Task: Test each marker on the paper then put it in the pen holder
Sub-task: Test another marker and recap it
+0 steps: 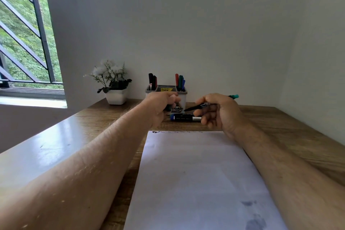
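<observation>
I see potted white flowers (112, 80) at far left by wall. Left hand (162, 107) curled around dark cap (169, 108), before grey pen holder (182, 99) with markers upright inside. Blue marker (184, 117) flat on wooden desk (280, 123). Right hand (218, 113) pinching uncapped green marker (211, 104), tip pointing left, above paper (196, 177).

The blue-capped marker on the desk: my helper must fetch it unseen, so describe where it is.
Find the grey pen holder against the back wall. Just before it, beyond the paper, the blue-capped marker lies flat on the desk; every other marker stands in the holder or is in a hand.
</observation>
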Demonstrator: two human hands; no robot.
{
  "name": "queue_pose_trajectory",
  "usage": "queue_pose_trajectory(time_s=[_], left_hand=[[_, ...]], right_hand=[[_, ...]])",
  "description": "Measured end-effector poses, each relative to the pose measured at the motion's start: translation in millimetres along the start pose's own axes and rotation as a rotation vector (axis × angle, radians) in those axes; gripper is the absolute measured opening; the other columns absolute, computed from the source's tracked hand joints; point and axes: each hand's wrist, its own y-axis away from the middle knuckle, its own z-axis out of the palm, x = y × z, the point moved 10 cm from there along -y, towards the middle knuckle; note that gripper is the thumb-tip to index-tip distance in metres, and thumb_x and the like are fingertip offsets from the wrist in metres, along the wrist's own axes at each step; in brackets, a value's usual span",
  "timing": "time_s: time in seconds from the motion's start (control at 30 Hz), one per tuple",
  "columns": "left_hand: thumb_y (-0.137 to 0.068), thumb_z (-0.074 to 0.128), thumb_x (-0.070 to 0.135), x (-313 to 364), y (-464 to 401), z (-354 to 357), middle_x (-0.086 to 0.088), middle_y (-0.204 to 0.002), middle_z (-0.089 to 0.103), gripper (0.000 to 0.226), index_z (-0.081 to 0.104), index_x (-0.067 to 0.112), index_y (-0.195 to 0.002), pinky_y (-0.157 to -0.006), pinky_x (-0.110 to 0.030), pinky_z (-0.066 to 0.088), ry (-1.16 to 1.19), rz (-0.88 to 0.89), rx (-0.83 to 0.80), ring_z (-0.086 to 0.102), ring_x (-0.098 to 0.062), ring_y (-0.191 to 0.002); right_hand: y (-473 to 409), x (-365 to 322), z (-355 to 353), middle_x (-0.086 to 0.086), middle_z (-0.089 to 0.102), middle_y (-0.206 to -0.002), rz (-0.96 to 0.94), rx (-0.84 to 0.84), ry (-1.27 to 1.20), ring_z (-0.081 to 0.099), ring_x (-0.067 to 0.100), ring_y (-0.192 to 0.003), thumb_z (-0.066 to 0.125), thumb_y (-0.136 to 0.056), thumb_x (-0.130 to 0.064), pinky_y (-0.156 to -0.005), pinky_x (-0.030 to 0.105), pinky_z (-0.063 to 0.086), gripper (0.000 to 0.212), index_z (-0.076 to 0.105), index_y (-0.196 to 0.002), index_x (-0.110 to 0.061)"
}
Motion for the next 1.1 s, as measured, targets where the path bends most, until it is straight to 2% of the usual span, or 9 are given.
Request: queue_pose_trajectory(time_s=[0.1, 0.2, 0.33, 0.5, 0.67, 0.87, 1.03, 1.1], left_hand=[[-0.088, 0.068, 0.002, 0.3, 2.0, -1.5, -0.016, -0.105, 0.071, 0.026, 0.063, -0.001, -0.114, -0.066, -0.023, 0.059, 0.157, -0.011, -0.006, 0.067, -0.018, -0.089], [-0.086, 0.07, 0.002, 0.6, 4.6, -1.0, -0.019, -0.11, 0.069, 0.032, 0.06, -0.002, -0.116, -0.063, -0.025, 0.062, 0.244, -0.024, -0.003, 0.069, -0.023, -0.096], [-0.087, 0.069, 0.001, -1.0, 5.7, 1.1, -0.02, -0.112, 0.068, 0.034, 0.058, -0.003, -0.118, -0.067, -0.03, 0.062, 0.253, -0.035, -0.01, 0.07, -0.028, -0.101], [-0.084, 0.071, 0.004, -3.6, 8.7, 7.0, -0.021, -0.115, 0.068, 0.04, 0.06, -0.004, -0.122, -0.058, -0.025, 0.061, 0.238, -0.073, -0.055, 0.071, -0.029, -0.097], [-0.084, 0.071, 0.005, -3.2, 10.7, 8.8, -0.021, -0.113, 0.069, 0.041, 0.06, -0.004, -0.122, -0.052, -0.021, 0.057, 0.243, -0.071, -0.068, 0.072, -0.026, -0.089], [-0.085, 0.071, 0.009, -2.2, 10.9, 6.5, -0.021, -0.106, 0.072, 0.037, 0.061, -0.001, -0.119, -0.051, -0.022, 0.058, 0.25, -0.064, -0.056, 0.074, -0.024, -0.081], [-0.087, 0.071, 0.015, -1.3, 9.5, 5.5, -0.021, -0.103, 0.073, 0.037, 0.061, 0.002, -0.12, -0.052, -0.025, 0.059, 0.222, -0.054, -0.048, 0.074, -0.022, -0.079], [-0.086, 0.071, 0.016, 0.4, 8.3, 3.6, -0.021, -0.1, 0.074, 0.038, 0.059, 0.003, -0.119, -0.051, -0.026, 0.059, 0.242, -0.037, -0.034, 0.075, -0.021, -0.075]], right_hand=[[1.5, -0.8, 1.2, 0.018, 0.074, -0.078, 0.005, -0.007, -0.034, 0.06, 0.021, -0.046, 0.044, -0.096, -0.013, -0.041, 0.022, 0.043, 0.019, 0.061, -0.089, -0.009], [1.2, -3.9, 1.1, 0.018, 0.075, -0.081, -0.026, -0.008, -0.053, 0.062, 0.023, -0.047, 0.046, -0.098, -0.013, -0.043, 0.024, 0.044, 0.015, 0.05, -0.083, -0.013], [0.4, -6.8, -0.6, 0.017, 0.077, -0.087, -0.05, 0.0, -0.064, 0.063, 0.022, -0.049, 0.046, -0.099, -0.014, -0.043, 0.024, 0.045, 0.019, 0.048, -0.081, -0.014], [-2.2, -6.9, -1.7, 0.017, 0.077, -0.092, -0.063, 0.005, -0.072, 0.063, 0.023, -0.049, 0.046, -0.1, -0.015, -0.043, 0.025, 0.044, 0.017, 0.046, -0.083, -0.014], [-2.7, -6.5, -2.3, 0.016, 0.077, -0.093, -0.063, 0.006, -0.066, 0.063, 0.023, -0.05, 0.047, -0.1, -0.016, -0.043, 0.025, 0.045, 0.016, 0.047, -0.085, -0.013], [-0.9, -7.6, -0.6, 0.013, 0.077, -0.096, -0.054, 0.005, -0.07, 0.068, 0.025, -0.053, 0.053, -0.099, -0.017, -0.046, 0.027, 0.047, 0.014, 0.051, -0.086, -0.013], [0.3, -11.6, -2.9, 0.01, 0.078, -0.09, -0.1, 0.025, 0.014, 0.066, 0.024, -0.052, 0.066, -0.093, -0.015, -0.045, 0.026, 0.049, 0.002, 0.066, -0.094, -0.013], [0.0, -14.4, -5.4, 0.012, 0.076, -0.085, -0.132, 0.041, 0.028, 0.06, 0.02, -0.05, 0.068, -0.09, -0.009, -0.042, 0.026, 0.048, 0.009, 0.072, -0.096, -0.015]])
